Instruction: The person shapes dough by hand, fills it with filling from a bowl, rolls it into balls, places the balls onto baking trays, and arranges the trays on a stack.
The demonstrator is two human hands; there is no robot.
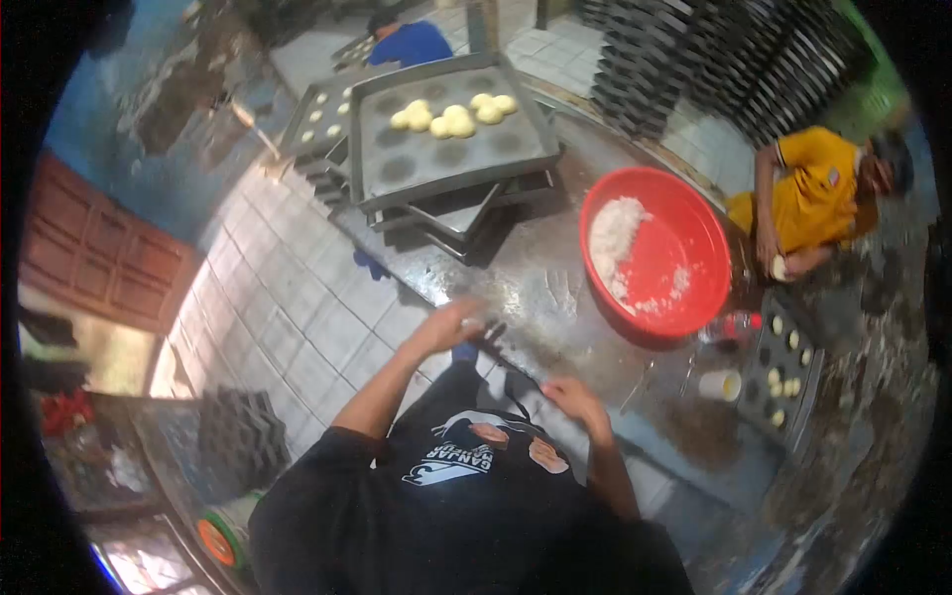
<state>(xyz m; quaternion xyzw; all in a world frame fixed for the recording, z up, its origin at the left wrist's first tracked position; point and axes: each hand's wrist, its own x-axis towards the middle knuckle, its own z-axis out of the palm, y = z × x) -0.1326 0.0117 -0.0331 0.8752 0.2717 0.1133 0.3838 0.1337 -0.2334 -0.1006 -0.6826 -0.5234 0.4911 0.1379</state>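
Note:
My left hand [448, 327] is over the near edge of the metal worktable [535, 268], its fingers stretched out and slightly blurred; nothing shows in it. Closer to my body, my right hand [577, 400] is at the same edge with its fingers curled in; whether it holds something is hidden. Beyond my left hand, a square baking pan [397, 164] with round hollows rests on stacked pans. Several pale yellow dough balls [453, 123] sit in it in clusters. To the right of my hands stands a red basin [704, 248] with white, crumbly flour or dough [615, 233] inside.
Right of the basin are a clear bottle [729, 326], a small cup [720, 385] and a tray [764, 387] of dough pieces. A person in yellow [818, 183] holds a pale piece there. Another person in blue [412, 44] is behind. Dark pans [674, 59] are stacked high.

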